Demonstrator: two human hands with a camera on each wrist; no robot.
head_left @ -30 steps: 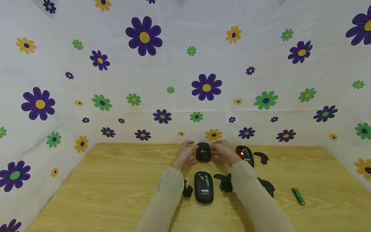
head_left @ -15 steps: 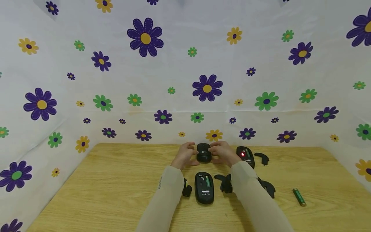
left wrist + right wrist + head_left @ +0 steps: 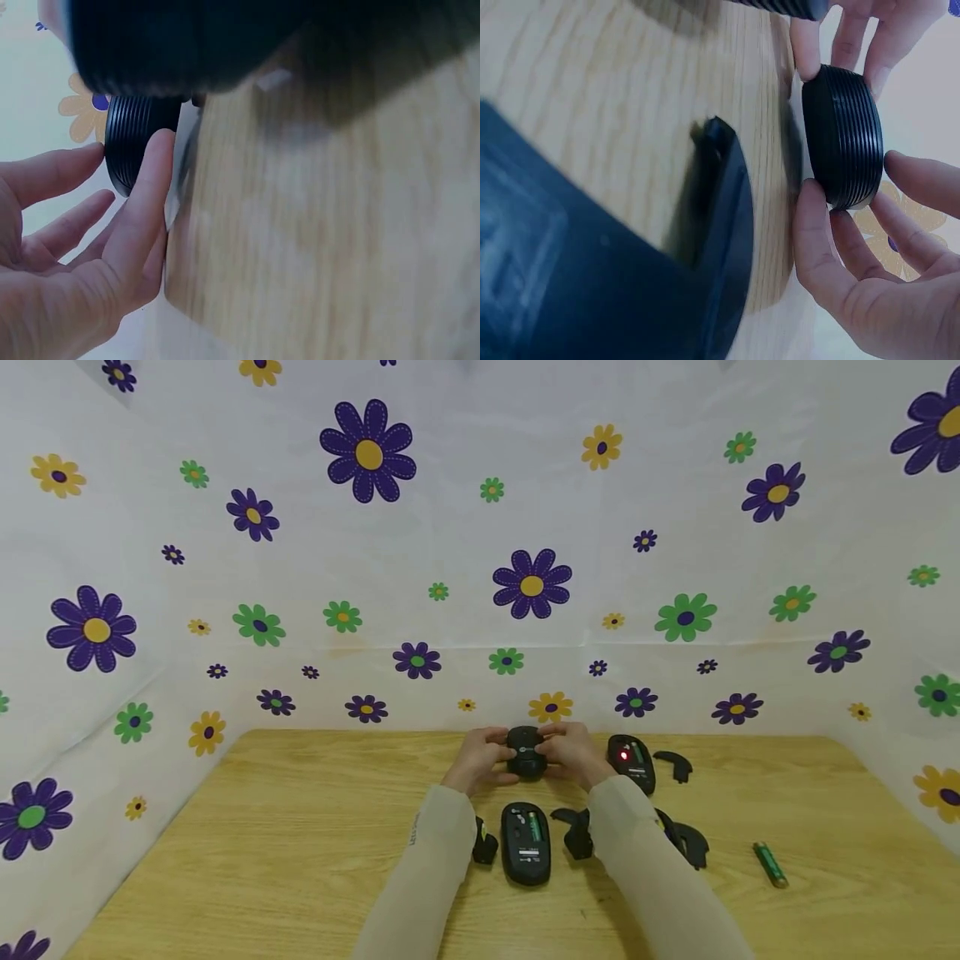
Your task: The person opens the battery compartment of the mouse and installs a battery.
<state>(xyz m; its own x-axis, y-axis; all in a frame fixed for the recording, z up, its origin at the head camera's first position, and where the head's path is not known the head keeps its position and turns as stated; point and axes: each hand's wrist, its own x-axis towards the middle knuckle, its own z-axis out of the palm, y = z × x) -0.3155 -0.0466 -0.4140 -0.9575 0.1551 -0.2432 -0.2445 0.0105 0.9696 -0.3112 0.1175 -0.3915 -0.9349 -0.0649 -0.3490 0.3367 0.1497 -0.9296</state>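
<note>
A black computer mouse (image 3: 527, 753) with a small logo and ribbed sides stands at the back of the table, between the two hands. My left hand (image 3: 477, 758) holds its left side, fingertips touching the edge. From the right, my right hand (image 3: 576, 753) holds the other side, thumb low and fingers reaching over the top edge. In the right wrist view both hands' fingertips meet the ribbed mouse (image 3: 846, 139). Just in front lies a second mouse (image 3: 526, 845), bottom up, with a green battery in its open compartment.
A third upturned mouse (image 3: 632, 765) with a lit red sensor lies at back right, a curved black piece (image 3: 675, 767) beside it. Another curved black piece (image 3: 693, 843) shows past the right sleeve. A loose green battery (image 3: 770, 864) lies farther right. Flowered cloth stands behind the table.
The fingertips of both hands have closed in on the mouse and now lie over its edges. The view has shifted slightly. The other things have stayed put.
</note>
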